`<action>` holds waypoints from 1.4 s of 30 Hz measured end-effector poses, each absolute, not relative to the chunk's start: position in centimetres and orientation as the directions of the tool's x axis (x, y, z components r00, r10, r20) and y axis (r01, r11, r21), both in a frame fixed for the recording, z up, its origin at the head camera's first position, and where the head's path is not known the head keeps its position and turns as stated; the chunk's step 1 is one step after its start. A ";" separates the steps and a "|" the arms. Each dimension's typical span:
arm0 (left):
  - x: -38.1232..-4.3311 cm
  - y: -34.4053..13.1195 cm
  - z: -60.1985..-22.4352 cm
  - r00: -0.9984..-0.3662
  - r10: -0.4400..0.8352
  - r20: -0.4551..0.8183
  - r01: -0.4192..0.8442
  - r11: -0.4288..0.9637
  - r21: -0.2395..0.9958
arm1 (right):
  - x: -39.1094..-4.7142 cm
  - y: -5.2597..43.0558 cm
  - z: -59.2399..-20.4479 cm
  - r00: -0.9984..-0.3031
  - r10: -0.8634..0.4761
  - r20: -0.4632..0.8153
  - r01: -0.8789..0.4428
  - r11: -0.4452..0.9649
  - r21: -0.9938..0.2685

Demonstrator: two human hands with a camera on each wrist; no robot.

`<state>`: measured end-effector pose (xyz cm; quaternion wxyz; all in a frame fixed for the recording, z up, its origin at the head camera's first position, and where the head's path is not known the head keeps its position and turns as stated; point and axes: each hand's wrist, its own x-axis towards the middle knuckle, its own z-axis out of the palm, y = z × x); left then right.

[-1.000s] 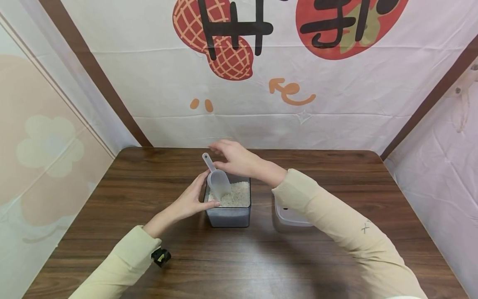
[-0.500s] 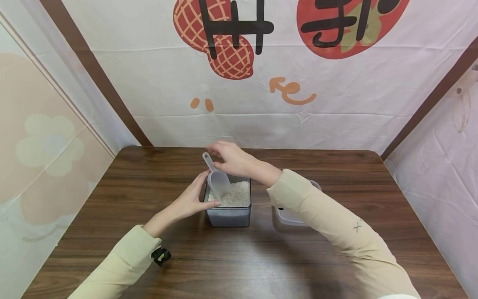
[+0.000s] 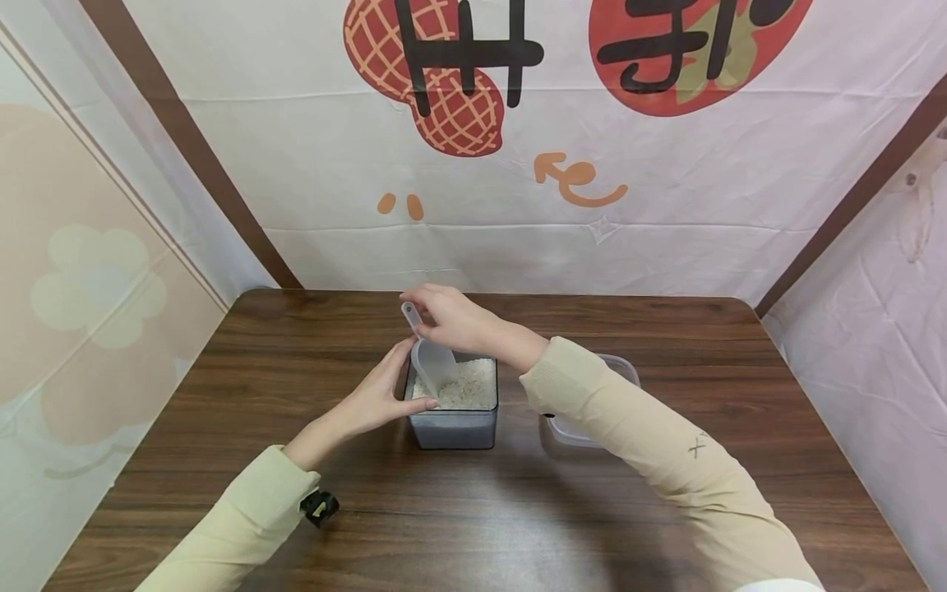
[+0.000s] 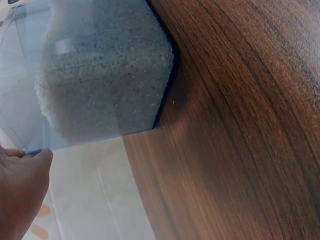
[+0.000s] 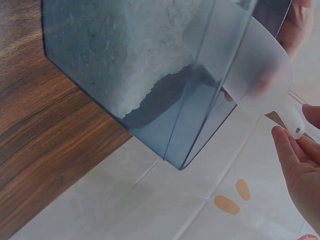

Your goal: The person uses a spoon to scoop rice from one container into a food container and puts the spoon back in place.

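A clear bluish plastic container (image 3: pixel 453 432) stands on the table, partly filled with white rice (image 3: pixel 475 383). My left hand (image 3: pixel 376 398) holds it by the left side, thumb on the front rim and fingers toward the back corner. A translucent scoop (image 3: pixel 435 362) leans in the container, its bowl in the rice and its handle rising past the back left rim. Around that handle is my right hand (image 3: pixel 460 322). The right wrist view shows the scoop's handle (image 5: pixel 293 122) between thumb and fingers, with small gaps visible beside it.
To the right, a clear plastic box or lid (image 3: pixel 573 434) lies partly hidden under the right sleeve (image 3: pixel 636 427). The brown wooden table (image 3: pixel 473 526) ends at a printed white cloth (image 3: pixel 333 247) behind.
My right hand has moved slightly left and down, bringing its fingers around the scoop's handle. The left hand, container and scoop look unmoved.
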<state>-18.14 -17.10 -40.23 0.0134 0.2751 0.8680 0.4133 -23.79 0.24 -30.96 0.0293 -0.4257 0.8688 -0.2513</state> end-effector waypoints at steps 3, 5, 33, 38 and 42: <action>-18.1 -17.0 -40.1 -0.849 0.487 0.204 0.470 0.519 0.714 | -23.8 0.2 -31.0 -0.636 -0.754 0.166 -0.727 0.513 -0.456; -18.0 -17.0 -40.1 -0.850 0.487 0.200 0.468 0.526 0.710 | -23.8 0.1 -31.1 -0.634 -0.754 0.174 -0.732 0.511 -0.451; -18.2 -17.1 -40.0 -0.818 0.516 0.254 0.534 0.517 0.669 | -23.4 0.6 -30.5 -0.689 -0.693 0.211 -0.674 0.506 -0.539; -18.3 -17.0 -40.0 -0.797 0.540 0.271 0.560 0.492 0.667 | -23.4 1.2 -30.4 -0.699 -0.686 0.202 -0.658 0.506 -0.557; -18.3 -16.9 -40.0 -0.790 0.550 0.271 0.564 0.480 0.672 | -23.4 1.6 -30.3 -0.705 -0.682 0.194 -0.643 0.499 -0.581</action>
